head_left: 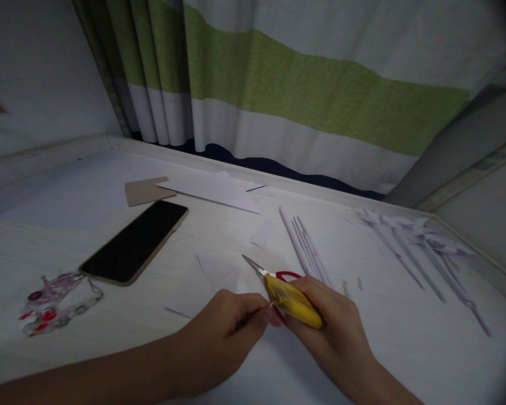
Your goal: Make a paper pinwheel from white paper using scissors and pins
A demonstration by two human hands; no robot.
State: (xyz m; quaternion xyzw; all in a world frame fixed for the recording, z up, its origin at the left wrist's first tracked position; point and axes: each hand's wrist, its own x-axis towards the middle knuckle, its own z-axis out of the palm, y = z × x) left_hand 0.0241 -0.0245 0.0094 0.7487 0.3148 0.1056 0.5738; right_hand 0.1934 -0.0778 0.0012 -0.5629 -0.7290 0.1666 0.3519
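- The yellow scissors (293, 301) are in the near middle of the scene, just above the table and grasped by my right hand (333, 332), whose fingers are wrapped around the handle.
- Their long axis goes from near-right to far-left, and the metal tips point to the far left. I cannot tell how wide the blades are apart.
- My left hand (225, 329) is just left of the scissors, its fingertips almost touching the handle. It is clenched and pinches a thin strip (256, 315), whose free end points right, toward the scissors.
- Both hands are equally near; the strip is between them.
- Farther right lie a bundle of rolled paper sticks (307, 250) and paper flowers (417, 247) on stems.
- To the left are a dark phone (135, 242), a cardboard piece (145, 191), a white sheet (215, 190) and a beaded chain (53, 301).
- Everything rests on a white table (405, 337); behind it hangs a green and white curtain (320, 90). The room is dim.
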